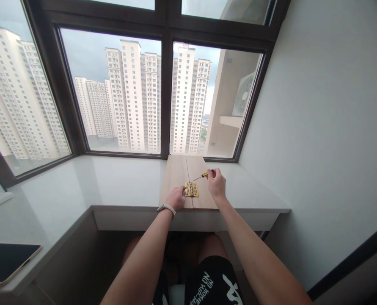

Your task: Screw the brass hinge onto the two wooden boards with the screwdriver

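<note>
A brass-coloured hinge (195, 190) lies flat and opened out across the seam between two pale wooden boards (175, 169). My left hand (175, 198), with a banded watch at its wrist, rests on the left board, its fingertips pressing the hinge's left leaf. Closed round the yellow-and-black handle of a screwdriver (204, 174) is my right hand (217, 183), over the right board. The screwdriver's thin shaft points left and down, its tip just above the hinge's top edge and seemingly apart from it. Screws in the hinge are too small to make out.
The boards lie on a white windowsill counter (127, 182), reaching from its front edge to the window frame (166, 93). A tablet (10, 260) lies on the left. A white wall (318, 106) rises at the right. My knees are under the counter.
</note>
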### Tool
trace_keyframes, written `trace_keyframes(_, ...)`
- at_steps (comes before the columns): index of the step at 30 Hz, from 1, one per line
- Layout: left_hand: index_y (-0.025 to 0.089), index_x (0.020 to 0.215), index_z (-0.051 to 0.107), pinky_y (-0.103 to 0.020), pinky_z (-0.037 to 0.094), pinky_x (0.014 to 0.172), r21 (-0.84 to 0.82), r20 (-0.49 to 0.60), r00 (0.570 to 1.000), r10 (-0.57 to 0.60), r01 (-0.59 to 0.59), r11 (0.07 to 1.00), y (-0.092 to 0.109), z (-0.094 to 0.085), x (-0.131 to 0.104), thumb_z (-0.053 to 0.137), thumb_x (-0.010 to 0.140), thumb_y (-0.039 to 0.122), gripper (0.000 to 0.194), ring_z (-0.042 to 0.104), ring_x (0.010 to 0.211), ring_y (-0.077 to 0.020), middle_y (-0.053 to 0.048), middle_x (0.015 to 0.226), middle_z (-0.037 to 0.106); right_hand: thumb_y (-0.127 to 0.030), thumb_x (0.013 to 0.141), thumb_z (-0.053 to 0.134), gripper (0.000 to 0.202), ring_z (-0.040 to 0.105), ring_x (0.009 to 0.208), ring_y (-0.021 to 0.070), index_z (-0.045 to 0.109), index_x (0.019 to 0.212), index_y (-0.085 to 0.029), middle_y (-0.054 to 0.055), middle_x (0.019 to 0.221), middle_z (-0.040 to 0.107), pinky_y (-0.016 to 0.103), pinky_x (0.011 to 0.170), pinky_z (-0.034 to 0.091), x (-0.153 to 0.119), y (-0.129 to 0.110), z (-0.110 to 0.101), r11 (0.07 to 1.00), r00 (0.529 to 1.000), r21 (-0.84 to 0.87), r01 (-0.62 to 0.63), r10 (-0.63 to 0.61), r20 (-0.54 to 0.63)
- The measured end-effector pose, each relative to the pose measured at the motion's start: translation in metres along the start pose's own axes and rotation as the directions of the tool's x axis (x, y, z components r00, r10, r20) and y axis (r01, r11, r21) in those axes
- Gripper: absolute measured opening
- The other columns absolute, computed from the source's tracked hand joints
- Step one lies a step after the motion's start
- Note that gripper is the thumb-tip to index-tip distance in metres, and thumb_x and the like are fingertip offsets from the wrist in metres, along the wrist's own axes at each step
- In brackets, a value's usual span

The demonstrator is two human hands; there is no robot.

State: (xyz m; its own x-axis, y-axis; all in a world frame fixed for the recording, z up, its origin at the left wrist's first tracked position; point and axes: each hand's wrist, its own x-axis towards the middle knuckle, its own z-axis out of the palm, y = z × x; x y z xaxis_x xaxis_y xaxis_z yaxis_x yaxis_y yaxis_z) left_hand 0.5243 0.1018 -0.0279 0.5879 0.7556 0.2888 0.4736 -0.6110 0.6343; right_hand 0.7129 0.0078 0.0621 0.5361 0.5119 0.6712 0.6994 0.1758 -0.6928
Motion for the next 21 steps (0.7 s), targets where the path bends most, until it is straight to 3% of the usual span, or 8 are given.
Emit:
trace_keyframes(7,0.017,0.136,0.062,-0.036,0.045,0.106,0.003,0.003,1.000,-0.006,0.006,1.000,0.000,0.000,-0.001,0.044,0.104,0.034,0.041,0.062,0.124,-0.0275,-0.017,0.132,0.068,-0.068,0.100,0.046,0.048,0.072,0.076,0.0279,0.061,0.095,-0.023,0.010,0.085,0.076,0.036,0.073,0.053,-0.006,0.027,0.009,0.998,0.999,-0.044,-0.039,0.038,-0.036)
trace_keyframes(21,0.016,0.138,0.061,-0.036,0.044,0.108,0.038,0.008,1.000,0.021,-0.021,0.999,-0.001,0.001,0.001,0.046,0.102,0.029,0.041,0.061,0.126,-0.0271,-0.017,0.133,0.068,-0.071,0.099,0.049,0.050,0.072,0.078,0.0287,0.062,0.096,-0.023,0.012,0.087,0.077,0.039,0.072,0.055,-0.008,0.024,0.018,1.000,1.000,-0.003,-0.006,0.005,-0.023)
